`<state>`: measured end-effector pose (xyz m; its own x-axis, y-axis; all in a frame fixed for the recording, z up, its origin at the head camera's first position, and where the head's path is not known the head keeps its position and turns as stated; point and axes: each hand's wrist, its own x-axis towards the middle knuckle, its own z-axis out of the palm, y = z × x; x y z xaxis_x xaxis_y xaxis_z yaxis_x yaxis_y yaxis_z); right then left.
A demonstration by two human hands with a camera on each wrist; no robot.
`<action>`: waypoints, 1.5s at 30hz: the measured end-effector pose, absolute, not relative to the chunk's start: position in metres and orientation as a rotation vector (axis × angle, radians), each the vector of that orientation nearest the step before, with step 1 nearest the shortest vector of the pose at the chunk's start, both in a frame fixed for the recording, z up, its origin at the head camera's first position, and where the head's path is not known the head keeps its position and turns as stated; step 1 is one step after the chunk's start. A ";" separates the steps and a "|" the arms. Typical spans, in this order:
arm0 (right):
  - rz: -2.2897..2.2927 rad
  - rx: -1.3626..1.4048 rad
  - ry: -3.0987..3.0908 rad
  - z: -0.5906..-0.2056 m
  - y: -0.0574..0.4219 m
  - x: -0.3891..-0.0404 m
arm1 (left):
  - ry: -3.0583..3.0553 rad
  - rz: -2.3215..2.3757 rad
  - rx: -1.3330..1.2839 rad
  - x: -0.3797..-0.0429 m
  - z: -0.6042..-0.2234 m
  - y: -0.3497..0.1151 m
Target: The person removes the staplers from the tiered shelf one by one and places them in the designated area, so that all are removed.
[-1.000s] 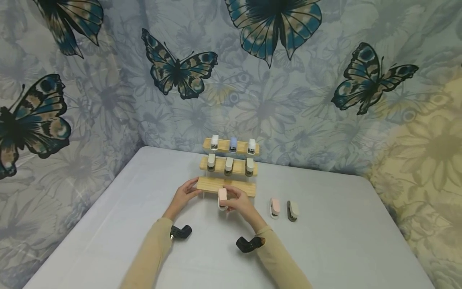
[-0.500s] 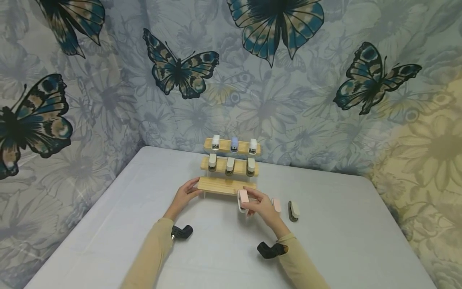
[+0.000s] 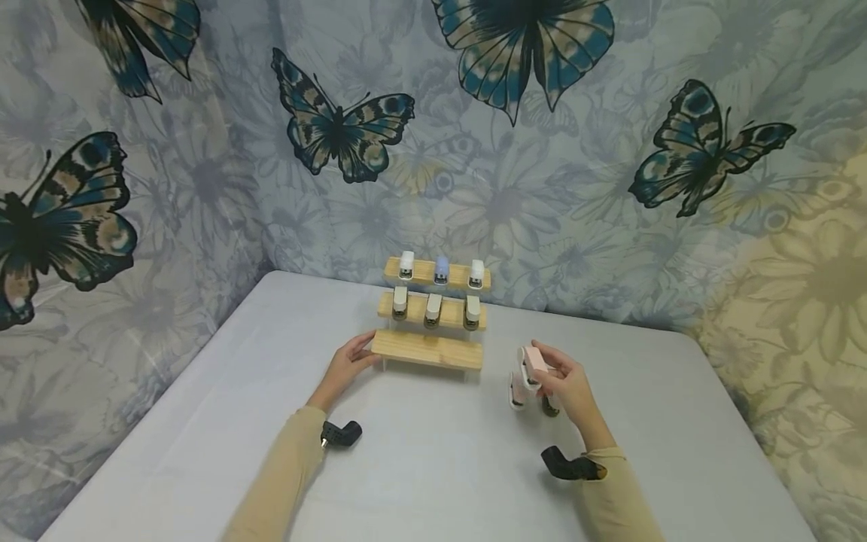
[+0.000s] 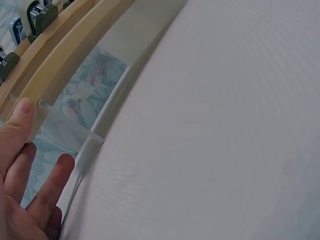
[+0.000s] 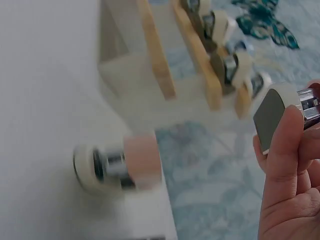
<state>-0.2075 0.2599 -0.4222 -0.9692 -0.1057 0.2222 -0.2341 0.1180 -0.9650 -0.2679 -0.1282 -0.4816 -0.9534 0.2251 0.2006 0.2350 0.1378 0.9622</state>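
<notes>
In the head view, my right hand holds a small pink-and-white stapler in the air at the right of the stand. Its flat grey underside shows in the right wrist view, fingers and thumb around it. Partly hidden below it, another pink stapler sits on the table, and a cream stapler with a dark base peeks out under the hand. My left hand grips the left end of the wooden display stand's bottom shelf, thumb against the wood in the left wrist view. That shelf bears nothing.
Several staplers stand on the upper two shelves: cream ones on the middle shelf, with two white and one blue stapler on the top. A white cloth covers the table. Behind it rises a butterfly-patterned backdrop.
My right hand has carried the pink stapler from in front of the bottom shelf rightward, over to the two staplers on the table. The left hand has stayed at the shelf's end.
</notes>
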 end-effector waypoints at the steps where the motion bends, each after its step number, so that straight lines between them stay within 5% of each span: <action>1: 1.990 0.348 -2.257 -0.423 0.265 -0.208 | -2.363 -1.989 -0.476 -0.268 -0.481 -0.129; 21: 1.891 0.120 -2.384 -0.458 0.350 -0.195 | -2.384 -1.984 -0.445 -0.277 -0.486 -0.132; 32: 1.983 -0.146 -2.459 -0.481 0.363 -0.196 | -2.358 -1.994 -0.428 -0.284 -0.505 -0.132; 45: 1.657 -0.139 -2.698 -0.479 0.359 -0.196 | -2.360 -1.997 -0.463 -0.272 -0.485 -0.128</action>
<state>-0.1964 0.3595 -0.4789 -0.9958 0.0602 -0.0693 0.0890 0.4493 -0.8889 -0.2722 -0.1284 -0.4853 -0.9560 0.2138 0.2007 0.2333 0.1400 0.9623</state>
